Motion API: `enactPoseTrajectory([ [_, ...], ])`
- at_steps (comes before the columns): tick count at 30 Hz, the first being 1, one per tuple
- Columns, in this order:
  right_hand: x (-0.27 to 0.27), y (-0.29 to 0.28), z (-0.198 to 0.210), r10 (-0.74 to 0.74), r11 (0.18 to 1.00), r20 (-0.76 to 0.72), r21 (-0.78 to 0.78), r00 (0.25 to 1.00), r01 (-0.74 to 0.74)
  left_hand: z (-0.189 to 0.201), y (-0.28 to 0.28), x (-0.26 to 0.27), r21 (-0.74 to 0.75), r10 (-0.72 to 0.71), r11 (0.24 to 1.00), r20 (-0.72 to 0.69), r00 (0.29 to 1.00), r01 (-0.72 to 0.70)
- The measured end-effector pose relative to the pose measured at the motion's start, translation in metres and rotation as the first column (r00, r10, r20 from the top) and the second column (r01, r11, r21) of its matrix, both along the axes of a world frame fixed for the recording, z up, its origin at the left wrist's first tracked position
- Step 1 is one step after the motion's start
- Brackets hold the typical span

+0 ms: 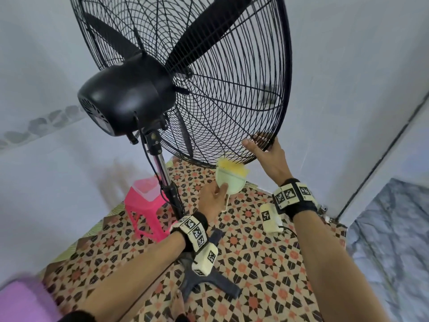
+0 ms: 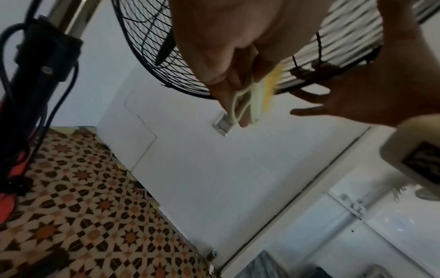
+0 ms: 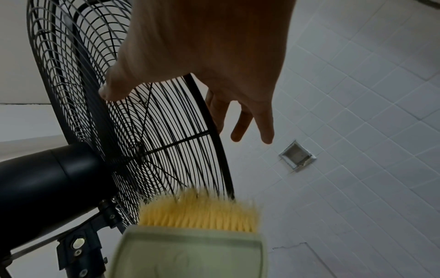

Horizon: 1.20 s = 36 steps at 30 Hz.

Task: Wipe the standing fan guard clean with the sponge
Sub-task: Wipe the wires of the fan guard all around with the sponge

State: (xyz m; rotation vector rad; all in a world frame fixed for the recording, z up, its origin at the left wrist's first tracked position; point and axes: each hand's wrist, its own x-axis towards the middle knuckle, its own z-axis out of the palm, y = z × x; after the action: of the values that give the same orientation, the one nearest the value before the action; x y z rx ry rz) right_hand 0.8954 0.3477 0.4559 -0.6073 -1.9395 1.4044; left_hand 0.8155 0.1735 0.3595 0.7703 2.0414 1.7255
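The black wire fan guard [image 1: 232, 101] stands on a pole in front of me, and it also fills the upper left of the right wrist view [image 3: 166, 131]. The cleaning tool is a pale green brush [image 1: 229, 180] with yellow bristles. My left hand [image 1: 212, 201] grips it by the handle [image 2: 238, 105]. Its bristles [image 3: 197, 210] touch the guard's bottom rim. My right hand [image 1: 267, 154] holds the lower right of the rim, thumb on the rear wires [image 3: 112, 90] and fingers on the far side.
The black motor housing [image 1: 125, 96] and the chrome pole [image 1: 162, 168] are left of the hands. A pink plastic stool [image 1: 144, 205] stands behind the pole. The fan's dark base [image 1: 204, 282] sits on the patterned floor. White tiled walls close in right and behind.
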Motion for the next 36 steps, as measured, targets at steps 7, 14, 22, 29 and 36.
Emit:
enactPoseTrajectory([
  [7, 0.000, 0.001, 0.000, -0.009, 1.000, 0.031, 0.029, 0.999, 0.008, 0.000, 0.021, 0.038, 0.158, 0.070, 0.986, -0.169, 0.983, -0.043],
  [14, 0.002, 0.000, 0.003, -0.010, 0.999, 0.056, 0.041, 0.998, 0.008, -0.024, 0.038, 0.040, 0.129, 0.195, 0.974, -0.060, 0.979, -0.186],
  [22, 0.005, -0.004, 0.004, -0.010, 1.000, 0.038, 0.013, 0.999, 0.009, -0.041, 0.036, 0.024, 0.072, 0.238, 0.964, 0.187, 0.953, -0.255],
  [29, 0.002, 0.000, 0.005, -0.008, 1.000, 0.040, 0.017, 0.999, 0.008, -0.030, 0.028, 0.022, 0.076, 0.188, 0.979, -0.004, 0.982, -0.187],
  [36, 0.005, -0.004, 0.003, -0.021, 0.999, 0.045, 0.037, 0.999, 0.020, 0.005, 0.032, 0.030, 0.092, -0.056, 0.993, -0.195, 0.979, 0.075],
])
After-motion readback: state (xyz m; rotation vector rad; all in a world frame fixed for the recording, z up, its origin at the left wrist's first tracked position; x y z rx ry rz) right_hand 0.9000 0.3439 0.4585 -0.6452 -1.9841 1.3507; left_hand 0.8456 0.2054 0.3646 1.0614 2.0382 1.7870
